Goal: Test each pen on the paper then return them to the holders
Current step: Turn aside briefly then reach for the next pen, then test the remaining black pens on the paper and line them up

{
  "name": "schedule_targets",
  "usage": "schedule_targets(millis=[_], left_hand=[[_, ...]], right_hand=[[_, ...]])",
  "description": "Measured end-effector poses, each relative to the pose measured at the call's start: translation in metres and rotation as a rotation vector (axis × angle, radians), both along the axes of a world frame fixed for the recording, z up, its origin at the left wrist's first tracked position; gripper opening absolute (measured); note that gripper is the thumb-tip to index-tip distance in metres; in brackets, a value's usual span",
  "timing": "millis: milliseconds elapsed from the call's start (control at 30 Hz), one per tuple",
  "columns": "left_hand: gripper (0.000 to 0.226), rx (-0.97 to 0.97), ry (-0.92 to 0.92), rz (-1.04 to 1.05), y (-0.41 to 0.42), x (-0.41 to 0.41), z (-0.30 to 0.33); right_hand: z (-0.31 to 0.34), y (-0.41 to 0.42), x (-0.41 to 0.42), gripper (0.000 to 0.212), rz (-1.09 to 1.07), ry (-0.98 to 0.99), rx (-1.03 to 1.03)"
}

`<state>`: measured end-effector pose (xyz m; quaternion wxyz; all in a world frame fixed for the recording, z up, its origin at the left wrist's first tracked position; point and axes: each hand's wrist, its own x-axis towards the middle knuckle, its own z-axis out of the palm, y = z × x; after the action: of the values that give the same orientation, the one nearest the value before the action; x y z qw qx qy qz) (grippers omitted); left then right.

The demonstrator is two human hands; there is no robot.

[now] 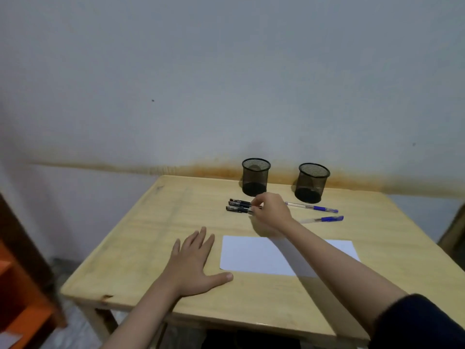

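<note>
The left hand (195, 260) lies flat with fingers spread on the table (141, 222), just left of the blank paper (251, 255), likely bracing. The right hand (270, 210) reaches to the three dark-capped pens (237, 206) lying side by side in front of the left mesh holder (255, 177), its grip pinching one; two blue pens (324, 214) lie right, near the right mesh holder (312, 183); both holders look empty

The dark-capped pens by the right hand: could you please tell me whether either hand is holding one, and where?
The right hand pinches one dark-capped pen near its middle, lift not visible; the left hand lies flat, holding nothing.
</note>
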<state>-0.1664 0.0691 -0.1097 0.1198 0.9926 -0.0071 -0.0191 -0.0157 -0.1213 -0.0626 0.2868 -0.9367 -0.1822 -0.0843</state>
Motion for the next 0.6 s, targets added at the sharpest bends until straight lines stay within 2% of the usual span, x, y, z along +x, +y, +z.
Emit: schedule_targets(millis=[133, 267, 367, 467, 500, 600], left_hand=[[0.121, -0.011, -0.004, 0.002, 0.002, 0.001, -0.003], [0.12, -0.032, 0.005, -0.009, 0.003, 0.0, -0.001], [0.112, -0.214, -0.012, 0.02, 0.007, -0.001, 0.004], [0.094, -0.583, -0.162, 0.071, 0.003, -0.002, 0.013], [0.085, -0.654, -0.234, 0.064, -0.001, -0.003, 0.018], [0.056, -0.669, -0.455, 0.037, -0.017, 0.0, 0.035]], right_hand=[[-0.013, 0.011, 0.017, 0.018, 0.029, 0.005, -0.141], [-0.016, 0.015, 0.024, 0.017, 0.091, -0.013, -0.194], [-0.008, 0.012, 0.014, 0.018, 0.154, -0.086, -0.175], [0.009, 0.0, -0.006, 0.015, 0.264, -0.09, -0.065], [0.014, -0.005, -0.015, 0.014, 0.3, -0.086, -0.019], [0.027, -0.021, -0.042, 0.011, 0.371, -0.064, 0.086]])
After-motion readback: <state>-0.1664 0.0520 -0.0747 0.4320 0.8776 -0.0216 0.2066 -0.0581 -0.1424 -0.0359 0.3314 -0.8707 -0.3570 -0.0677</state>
